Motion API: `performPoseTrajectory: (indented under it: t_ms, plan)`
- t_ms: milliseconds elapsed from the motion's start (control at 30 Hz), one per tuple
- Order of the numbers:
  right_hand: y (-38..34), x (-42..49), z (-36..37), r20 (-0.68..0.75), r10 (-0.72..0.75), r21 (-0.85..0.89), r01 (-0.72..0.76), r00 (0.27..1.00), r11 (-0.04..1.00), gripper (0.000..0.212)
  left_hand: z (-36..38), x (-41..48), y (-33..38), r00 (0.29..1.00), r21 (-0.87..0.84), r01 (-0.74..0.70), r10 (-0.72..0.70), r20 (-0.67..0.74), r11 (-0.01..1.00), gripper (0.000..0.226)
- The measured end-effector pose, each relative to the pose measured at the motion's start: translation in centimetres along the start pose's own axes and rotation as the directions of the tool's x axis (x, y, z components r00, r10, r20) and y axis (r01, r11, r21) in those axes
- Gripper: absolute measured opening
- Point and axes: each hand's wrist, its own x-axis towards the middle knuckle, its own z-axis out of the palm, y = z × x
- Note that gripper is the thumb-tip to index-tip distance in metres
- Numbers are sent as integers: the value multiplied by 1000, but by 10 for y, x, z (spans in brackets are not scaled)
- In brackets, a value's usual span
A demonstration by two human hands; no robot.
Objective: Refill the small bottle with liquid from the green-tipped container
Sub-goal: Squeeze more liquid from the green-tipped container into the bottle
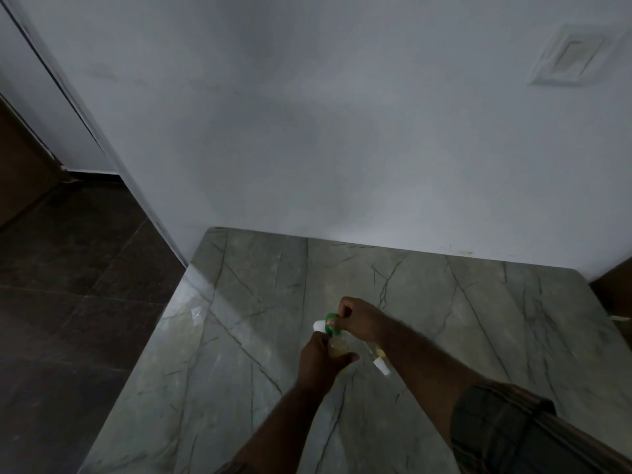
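Note:
My left hand [319, 357] is wrapped around a clear container of yellowish liquid [338, 347] standing on the marble table [239, 302]. Its top has a green part [331, 319] with a white cap [318, 326] sticking out to the left. My right hand [359, 318] pinches that green top from above. Just right of the container, partly hidden under my right forearm, lies a small bottle [379, 359] with yellowish content and a white end, tipped on its side.
The grey veined marble table butts against a white wall [342, 131]. Its left edge drops to a dark tiled floor [68, 302]. A white switch plate [571, 58] sits high on the wall at the right.

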Motion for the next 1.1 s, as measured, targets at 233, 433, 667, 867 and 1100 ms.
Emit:
performPoseTrajectory:
  t_ms: [233, 433, 667, 867, 1100]
  plan:
    - [2, 0, 1, 2, 1, 20, -1, 1000, 1000, 27, 1, 2, 0, 1000, 24, -15, 16, -20, 1000, 47]
    - [8, 2, 6, 0, -7, 26, 7, 1000, 1000, 27, 4, 1, -5, 999, 6, -24, 24, -28, 1000, 50]
    - [-3, 5, -5, 1, -24, -18, 25, 1000, 1000, 24, -2, 4, 4, 998, 62, -56, 58, -23, 996, 49]
    - [4, 7, 1, 32, -19, -6, 19, 999, 1000, 25, 6, 6, -6, 999, 10, -29, 30, -24, 1000, 51]
    - [6, -2, 0, 2, -4, 76, 4, 1000, 997, 29, 7, 6, -4, 999, -13, -38, 38, -39, 999, 53]
